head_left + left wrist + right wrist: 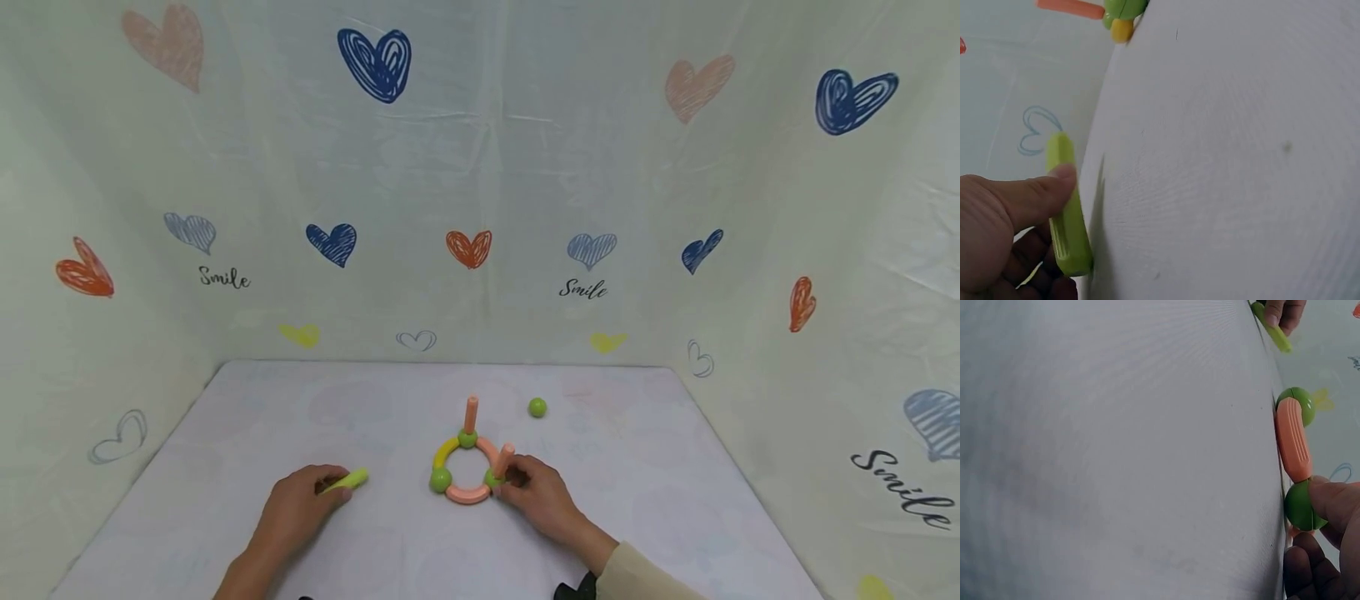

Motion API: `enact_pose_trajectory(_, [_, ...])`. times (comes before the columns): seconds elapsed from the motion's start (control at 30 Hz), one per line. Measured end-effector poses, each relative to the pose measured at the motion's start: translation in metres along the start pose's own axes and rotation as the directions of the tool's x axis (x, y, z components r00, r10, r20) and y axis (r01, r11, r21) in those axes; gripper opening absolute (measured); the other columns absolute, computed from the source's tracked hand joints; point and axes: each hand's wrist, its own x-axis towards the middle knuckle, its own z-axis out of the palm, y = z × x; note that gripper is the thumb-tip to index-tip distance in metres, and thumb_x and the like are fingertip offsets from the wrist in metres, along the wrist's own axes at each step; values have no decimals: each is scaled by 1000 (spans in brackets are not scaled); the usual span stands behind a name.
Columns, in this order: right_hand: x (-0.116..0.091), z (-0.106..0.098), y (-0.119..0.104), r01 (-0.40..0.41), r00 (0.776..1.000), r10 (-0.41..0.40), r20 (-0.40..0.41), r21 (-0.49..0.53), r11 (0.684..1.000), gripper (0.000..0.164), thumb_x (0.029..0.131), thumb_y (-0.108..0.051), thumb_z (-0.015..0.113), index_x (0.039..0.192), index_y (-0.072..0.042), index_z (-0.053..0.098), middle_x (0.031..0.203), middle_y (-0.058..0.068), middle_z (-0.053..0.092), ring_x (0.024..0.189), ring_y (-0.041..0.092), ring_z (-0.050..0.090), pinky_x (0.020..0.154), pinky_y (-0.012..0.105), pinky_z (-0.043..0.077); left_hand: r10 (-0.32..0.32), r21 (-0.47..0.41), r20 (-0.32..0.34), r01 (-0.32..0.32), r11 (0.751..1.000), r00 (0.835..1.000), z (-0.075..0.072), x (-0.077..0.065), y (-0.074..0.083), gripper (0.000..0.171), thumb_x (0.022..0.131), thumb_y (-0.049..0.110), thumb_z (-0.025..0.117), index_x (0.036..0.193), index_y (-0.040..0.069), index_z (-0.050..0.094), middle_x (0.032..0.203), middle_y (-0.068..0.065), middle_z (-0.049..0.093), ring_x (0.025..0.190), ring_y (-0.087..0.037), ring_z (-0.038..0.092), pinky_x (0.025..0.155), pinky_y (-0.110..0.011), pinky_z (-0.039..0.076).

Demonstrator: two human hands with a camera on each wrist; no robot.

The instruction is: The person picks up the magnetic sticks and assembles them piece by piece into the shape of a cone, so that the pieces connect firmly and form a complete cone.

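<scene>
On the table lies a ring of curved toy pieces, one yellow (444, 452) and two salmon, among them the front piece (468, 495), joined by three green balls, one at the left (440, 479). Salmon rods stand up from the back ball (467, 438) and the right ball (1299, 506). My right hand (542, 496) pinches that right ball, its thumb (1330, 499) on the ball's side. Left of the ring, my left hand (300, 507) holds a yellow-green stick (1067, 212) between thumb and fingers, close over the table.
A loose green ball (537, 407) sits behind the ring, to the right. A white cloth covers the table (405, 550). Heart-printed curtains (525, 167) hang behind and along both sides. A dark object (576, 588) shows by the right sleeve (637, 577).
</scene>
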Motion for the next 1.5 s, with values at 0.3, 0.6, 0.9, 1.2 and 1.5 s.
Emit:
enact_pose_trajectory(0.3, [-1,0,-1,12,1000,-12,-5,-16,1000,22,94,-35,80,111,-21,73,101,-7,69,90,6,60,78,27,51,-52,-157,-120,32,987,991,3,4,0,33,96,22,79,124,4,73,109,-10,78,98,-24,72,76,-26,54])
enact_pose_trajectory(0.6, [-1,0,-2,9,1000,-9,-5,0,1000,23,94,-34,80,112,-20,73,101,-7,69,91,7,61,78,27,51,-91,-258,-120,57,965,989,4,3,1,38,99,21,76,130,1,68,123,-19,75,113,-32,73,82,-23,58])
enact_pose_trajectory(0.9, [-2,0,-1,11,1000,-10,-11,20,1000,25,95,-32,80,114,-18,73,101,-7,69,90,7,60,78,26,51,-86,-318,-105,49,947,991,10,1,11,39,99,19,75,132,0,65,126,-20,73,117,-34,72,93,-37,60])
enact_pose_trajectory(1.2, [-1,1,0,8,1000,-8,-23,19,1000,20,94,-31,81,110,-21,74,102,-6,69,90,6,61,78,25,51,-63,-417,-82,23,909,995,27,0,49,35,98,18,76,130,6,69,125,-11,75,116,-26,72,97,-34,59])
enact_pose_trajectory(1.5, [-1,1,-2,11,999,-10,-34,20,1000,18,93,-29,82,107,-22,74,103,-6,70,90,5,61,78,24,51,27,-503,-88,-68,861,996,54,0,92,29,95,10,78,122,4,70,119,-9,75,112,-25,74,91,-28,61])
